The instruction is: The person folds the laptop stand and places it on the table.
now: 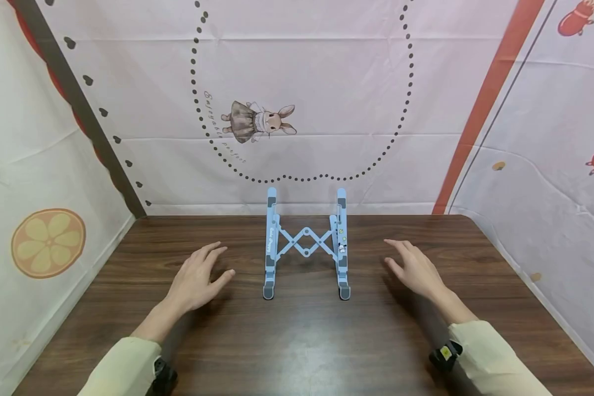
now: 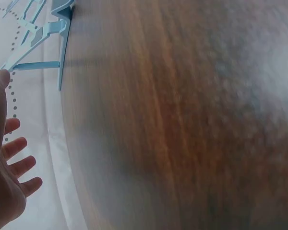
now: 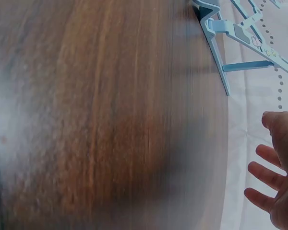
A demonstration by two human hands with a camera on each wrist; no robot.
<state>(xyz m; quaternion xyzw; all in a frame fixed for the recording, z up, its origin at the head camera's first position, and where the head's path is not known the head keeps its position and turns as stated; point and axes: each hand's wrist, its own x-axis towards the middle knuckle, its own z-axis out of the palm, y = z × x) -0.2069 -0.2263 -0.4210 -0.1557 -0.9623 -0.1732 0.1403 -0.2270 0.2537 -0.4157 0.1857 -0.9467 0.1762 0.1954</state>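
A light blue folding laptop stand (image 1: pixel 271 242) is set up on the wooden table, its two slanted arms joined by crossed links. Grey pads cover the ends of its arms, and small cartoon prints mark the right one. To its left my left hand (image 1: pixel 194 279) hovers above the table, fingers loosely spread and apart from the stand. On the other side, my right hand (image 1: pixel 417 269) is held likewise, holding nothing. Both wrist views catch the stand from the side: its left arm (image 2: pixel 38 38) in one, its right arm (image 3: pixel 249 38) in the other.
The dark wooden table (image 1: pixel 302 341) reaches back to a printed cloth (image 1: pixel 336 110) hanging behind it. More cloth lines the left and right sides. A black strap device (image 1: pixel 445 355) is worn at the right wrist, and another (image 1: pixel 162 378) at the left.
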